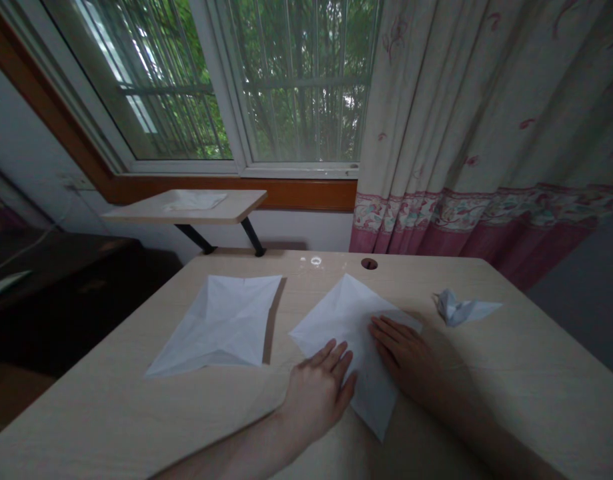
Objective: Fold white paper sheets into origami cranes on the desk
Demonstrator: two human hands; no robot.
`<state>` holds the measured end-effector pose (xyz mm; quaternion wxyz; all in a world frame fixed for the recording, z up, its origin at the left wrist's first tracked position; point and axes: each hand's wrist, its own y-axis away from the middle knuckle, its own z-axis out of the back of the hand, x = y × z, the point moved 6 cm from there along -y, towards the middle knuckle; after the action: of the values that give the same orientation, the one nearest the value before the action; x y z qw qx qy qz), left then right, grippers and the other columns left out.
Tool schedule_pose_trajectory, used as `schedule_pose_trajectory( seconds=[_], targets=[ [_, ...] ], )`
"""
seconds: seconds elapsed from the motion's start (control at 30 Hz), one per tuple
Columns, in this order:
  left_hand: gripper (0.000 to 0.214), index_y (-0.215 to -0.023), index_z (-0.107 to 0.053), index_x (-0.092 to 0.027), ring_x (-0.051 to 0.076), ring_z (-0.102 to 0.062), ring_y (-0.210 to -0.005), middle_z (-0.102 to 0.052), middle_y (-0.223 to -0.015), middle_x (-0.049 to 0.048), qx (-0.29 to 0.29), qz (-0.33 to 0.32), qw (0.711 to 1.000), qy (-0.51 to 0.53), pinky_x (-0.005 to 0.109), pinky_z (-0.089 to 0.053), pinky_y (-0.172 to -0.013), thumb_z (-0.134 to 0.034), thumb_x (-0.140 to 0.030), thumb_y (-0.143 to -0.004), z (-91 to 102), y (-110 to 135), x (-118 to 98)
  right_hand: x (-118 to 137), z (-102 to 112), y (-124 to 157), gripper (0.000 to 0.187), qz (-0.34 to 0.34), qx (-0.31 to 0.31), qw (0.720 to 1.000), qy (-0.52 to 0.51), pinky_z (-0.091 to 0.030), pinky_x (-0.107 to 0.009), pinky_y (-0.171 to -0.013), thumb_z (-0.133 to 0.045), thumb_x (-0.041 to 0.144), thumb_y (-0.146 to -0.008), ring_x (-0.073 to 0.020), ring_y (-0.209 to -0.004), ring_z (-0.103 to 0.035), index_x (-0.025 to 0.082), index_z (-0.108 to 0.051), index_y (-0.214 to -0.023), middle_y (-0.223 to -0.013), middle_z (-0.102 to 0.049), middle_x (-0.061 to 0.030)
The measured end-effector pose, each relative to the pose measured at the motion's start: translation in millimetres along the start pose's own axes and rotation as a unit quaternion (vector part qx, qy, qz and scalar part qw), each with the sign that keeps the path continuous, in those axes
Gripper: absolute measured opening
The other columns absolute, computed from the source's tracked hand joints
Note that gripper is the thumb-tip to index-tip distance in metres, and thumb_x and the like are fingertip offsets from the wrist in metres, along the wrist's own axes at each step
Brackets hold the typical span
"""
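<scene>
A white creased sheet of paper [343, 320] lies turned like a diamond on the light wooden table [511, 387] in front of me. My left hand [319, 387] rests flat on its lower left part, fingers stretched out. My right hand [403, 357] lies flat on its right side, fingers spread and pointing left. A second creased white sheet [221, 323] lies to the left, untouched. A small folded paper figure [461, 308] sits to the right of my right hand.
A round cable hole [369, 264] is at the table's far edge. Behind it are a small raised shelf [186, 207] with paper on it, a barred window [266, 87] and a patterned curtain [486, 133]. A dark cabinet [61, 293] stands at the left.
</scene>
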<state>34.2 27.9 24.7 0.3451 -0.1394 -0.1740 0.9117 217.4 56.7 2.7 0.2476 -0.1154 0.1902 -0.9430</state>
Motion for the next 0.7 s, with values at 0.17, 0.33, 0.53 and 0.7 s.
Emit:
schedule_pose_trajectory(
  seconds=[0.17,0.33,0.53,0.7],
  targets=[
    [0.035,-0.128,-0.064,-0.019,0.025,-0.061,-0.124,-0.063,-0.135,0.0065,0.035,0.037,0.998,0.023,0.042,-0.056,-0.098,-0.052,-0.034,-0.098,2.0,-6.3,11.3,-4.3,6.7,-2.0,0.036,0.015,0.020,1.000,-0.018,-0.046,-0.051,-0.106,-0.050,0.023,-0.096,-0.0275,-0.129,-0.056,0.026,-0.067,-0.128,-0.138,-0.061,-0.0065],
    [0.041,-0.133,-0.059,-0.021,0.026,-0.055,-0.131,-0.060,-0.139,0.0061,0.046,0.055,0.997,0.040,0.048,-0.047,-0.108,-0.054,-0.041,-0.098,0.7,-9.1,17.2,-6.1,9.7,-3.5,0.035,0.038,0.079,0.996,-0.022,-0.042,-0.051,-0.109,-0.056,0.025,-0.096,-0.0289,-0.136,-0.048,0.028,-0.065,-0.130,-0.146,-0.052,-0.0065],
    [0.054,-0.141,-0.051,-0.020,0.028,-0.048,-0.136,-0.052,-0.146,0.0105,0.070,0.060,0.995,0.031,0.056,-0.034,-0.115,-0.057,-0.048,-0.095,-5.0,-10.6,22.1,-2.2,13.6,-2.8,0.036,0.092,0.158,0.979,-0.087,-0.034,-0.057,-0.114,-0.058,0.035,-0.098,-0.0283,-0.142,-0.037,0.039,-0.058,-0.134,-0.153,-0.041,-0.0017],
    [0.062,-0.145,-0.045,-0.018,0.031,-0.041,-0.141,-0.045,-0.151,0.0143,0.079,0.046,0.996,0.023,0.062,-0.030,-0.115,-0.058,-0.050,-0.094,-9.2,-8.8,24.4,-3.9,12.4,-1.3,0.041,0.091,0.186,0.969,-0.133,-0.031,-0.053,-0.117,-0.058,0.040,-0.098,-0.0256,-0.143,-0.034,0.041,-0.051,-0.139,-0.154,-0.037,-0.0002]
  ],
)
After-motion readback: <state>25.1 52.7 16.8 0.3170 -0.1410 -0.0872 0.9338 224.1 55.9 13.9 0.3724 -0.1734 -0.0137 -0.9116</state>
